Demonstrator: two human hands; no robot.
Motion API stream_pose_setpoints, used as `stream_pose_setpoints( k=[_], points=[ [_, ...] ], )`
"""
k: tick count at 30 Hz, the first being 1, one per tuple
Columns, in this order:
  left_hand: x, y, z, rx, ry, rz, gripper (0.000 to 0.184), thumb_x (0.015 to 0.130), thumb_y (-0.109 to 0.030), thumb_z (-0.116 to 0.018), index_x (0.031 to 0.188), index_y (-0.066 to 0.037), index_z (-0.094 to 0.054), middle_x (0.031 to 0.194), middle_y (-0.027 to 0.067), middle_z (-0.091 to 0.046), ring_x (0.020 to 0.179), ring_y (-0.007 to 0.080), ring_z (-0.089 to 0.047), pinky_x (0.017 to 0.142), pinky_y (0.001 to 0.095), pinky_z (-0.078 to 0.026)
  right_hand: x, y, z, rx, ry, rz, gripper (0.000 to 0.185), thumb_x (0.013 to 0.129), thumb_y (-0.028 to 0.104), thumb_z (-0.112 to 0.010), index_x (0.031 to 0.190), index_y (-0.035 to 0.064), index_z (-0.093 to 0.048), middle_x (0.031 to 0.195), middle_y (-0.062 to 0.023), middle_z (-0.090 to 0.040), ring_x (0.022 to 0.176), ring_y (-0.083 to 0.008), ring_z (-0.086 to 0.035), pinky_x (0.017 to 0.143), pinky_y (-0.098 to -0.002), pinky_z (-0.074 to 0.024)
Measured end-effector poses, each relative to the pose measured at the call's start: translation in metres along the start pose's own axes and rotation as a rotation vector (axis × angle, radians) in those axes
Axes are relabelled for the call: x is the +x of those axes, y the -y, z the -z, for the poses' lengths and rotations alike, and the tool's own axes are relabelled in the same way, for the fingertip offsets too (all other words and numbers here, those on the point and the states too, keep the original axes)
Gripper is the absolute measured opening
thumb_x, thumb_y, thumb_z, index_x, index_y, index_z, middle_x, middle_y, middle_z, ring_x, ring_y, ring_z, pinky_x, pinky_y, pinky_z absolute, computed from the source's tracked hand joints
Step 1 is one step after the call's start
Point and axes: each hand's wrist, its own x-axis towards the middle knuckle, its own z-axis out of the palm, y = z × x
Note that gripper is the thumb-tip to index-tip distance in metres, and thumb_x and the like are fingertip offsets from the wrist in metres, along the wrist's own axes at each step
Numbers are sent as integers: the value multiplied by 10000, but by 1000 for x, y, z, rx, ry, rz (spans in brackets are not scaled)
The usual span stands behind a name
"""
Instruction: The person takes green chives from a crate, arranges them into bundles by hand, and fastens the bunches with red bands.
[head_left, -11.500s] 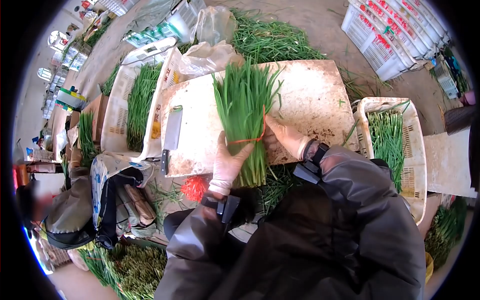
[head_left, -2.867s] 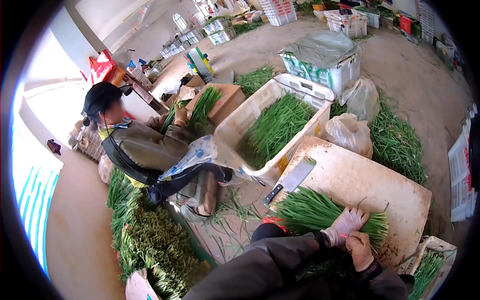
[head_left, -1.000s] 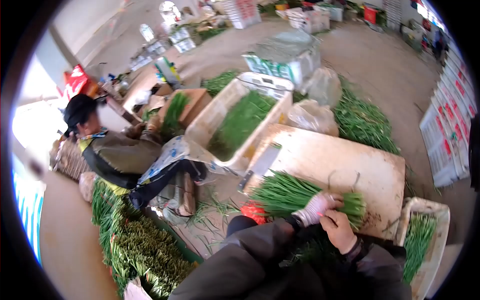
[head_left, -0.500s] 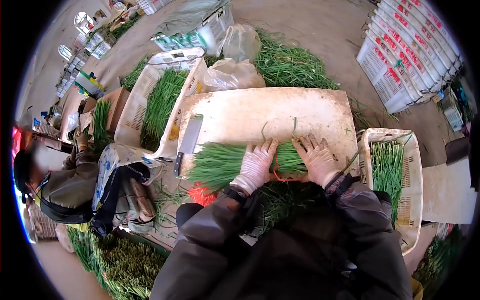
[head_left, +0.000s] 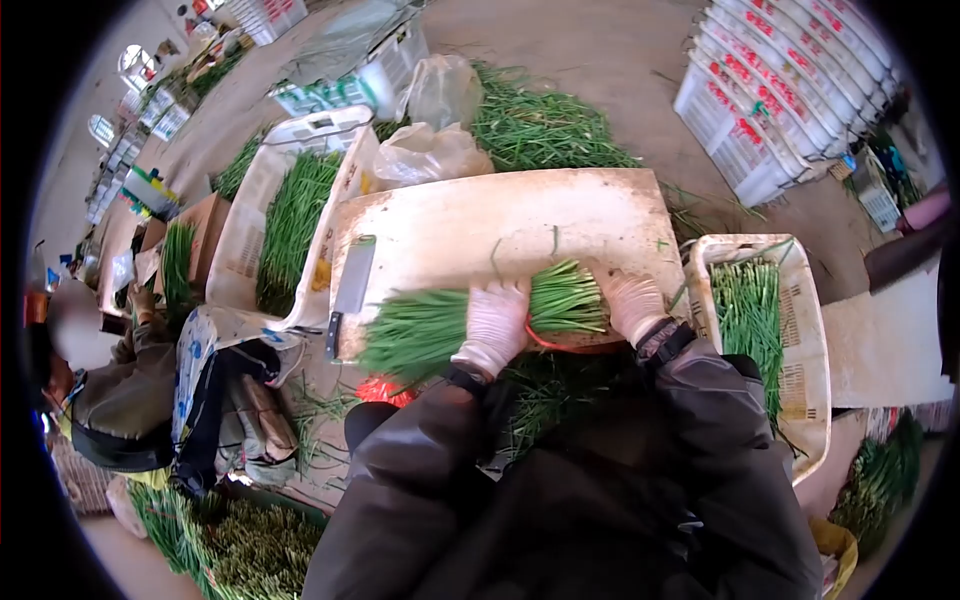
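A bundle of long green stalks (head_left: 415, 325) lies across the front of the pale, stained board (head_left: 520, 210), its leafy tips to the left and cut ends to the right. My gloved left hand (head_left: 496, 322) is wrapped over the bundle's middle. Beside it a red band (head_left: 560, 345) runs along the near side of the stalks. My gloved right hand (head_left: 635, 305) is at the cut ends, fingers bent; its fingertips are partly hidden and I cannot make out a hold. A cleaver (head_left: 354, 280) rests flat at the board's left, handle toward me.
Crates of green stalks stand left (head_left: 233, 250) and right (head_left: 815, 350) of the board. Behind it are plastic bags (head_left: 430, 155) and a heap of greens (head_left: 545, 125). Stacked white crates (head_left: 740, 130) stand at back right. A co-worker (head_left: 125, 400) sits at the left.
The view has shifted slightly. My left hand has closed round the bundle, where its fingers lay spread. My right hand has moved off the stalks' top to their cut ends.
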Motion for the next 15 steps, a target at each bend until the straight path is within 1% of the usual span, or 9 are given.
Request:
stream_pose_setpoints(
  k=[1, 2, 3, 5, 6, 9, 10, 11, 15],
  points=[
    [-3, -1, 10, 2, 13, 4, 716, 686, -308, -828, 1306, -66, -565, 1108, 132, -662, 1025, 314, -648, 1077, 574, -372, -2, -6, 7, -32, 102, -67, 798, 825, 118, -687, 1565, 122, -390, 1252, -100, -709, 993, -302, -729, 811, -449, -570],
    [-9, -1, 21, -41, -49, 2, 724, 658, -244, -840, 1301, -71, -557, 1097, 132, -663, 1015, 324, -651, 1108, 580, -349, -4, -17, 2, 83, 9, -116, 626, 829, 111, -679, 1440, 118, -546, 1001, -104, -763, 914, -333, -738, 773, -483, -561],
    [-14, -3, 38, -58, -73, 16, 786, 642, -233, -849, 1347, -70, -544, 1082, 128, -665, 1006, 329, -654, 1142, 589, -323, -8, -26, 0, 161, -9, -128, 558, 836, 108, -671, 1387, 119, -585, 974, -124, -758, 901, -348, -734, 769, -486, -559],
    [-23, -5, 64, -50, -97, 47, 896, 623, -286, -881, 1408, -52, -516, 1130, 123, -643, 1057, 325, -631, 1165, 602, -303, -16, -37, 0, 319, -46, -145, 432, 850, 101, -655, 1281, 119, -663, 919, -165, -749, 875, -379, -727, 761, -492, -555],
    [-28, -4, 69, -55, -179, 47, 927, 621, -305, -886, 1425, -45, -503, 1154, 122, -631, 1078, 323, -619, 1171, 608, -297, -28, -32, 12, 396, -126, -162, 298, 880, 128, -657, 1173, 121, -709, 950, -197, -740, 910, -404, -713, 774, -480, -555],
    [-42, -2, 84, -70, -392, 61, 999, 618, -351, -897, 1463, -27, -474, 1219, 120, -597, 1128, 319, -585, 1186, 621, -281, -62, -19, 34, 696, -327, -40, 226, 907, 163, -670, 1122, 119, -727, 958, -184, -751, 906, -387, -723, 783, -463, -565],
    [-46, -4, 90, -73, -441, 70, 1007, 618, -360, -898, 1466, -23, -470, 1235, 120, -587, 1138, 318, -576, 1190, 623, -277, -68, -14, 39, 836, -383, -15, 190, 900, 194, -688, 1059, 96, -720, 948, -195, -742, 925, -398, -717, 803, -476, -563],
    [-51, -5, 96, -75, -491, 78, 1016, 619, -368, -898, 1469, -19, -466, 1250, 120, -576, 1147, 318, -566, 1194, 626, -273, -80, -10, 46, 899, -408, -22, 159, 911, 177, -686, 1042, 95, -723, 936, -208, -735, 922, -381, -719, 790, -453, -567],
    [-71, -7, 113, 9, -583, 68, 965, 655, -303, -876, 1483, -31, -461, 1290, 126, -574, 1199, 320, -563, 1211, 646, -242, -101, -5, 48, 1318, -465, -74, 131, 960, 127, -683, 1052, 40, -716, 897, -157, -750, 830, -249, -740, 736, -356, -559]
  ],
)
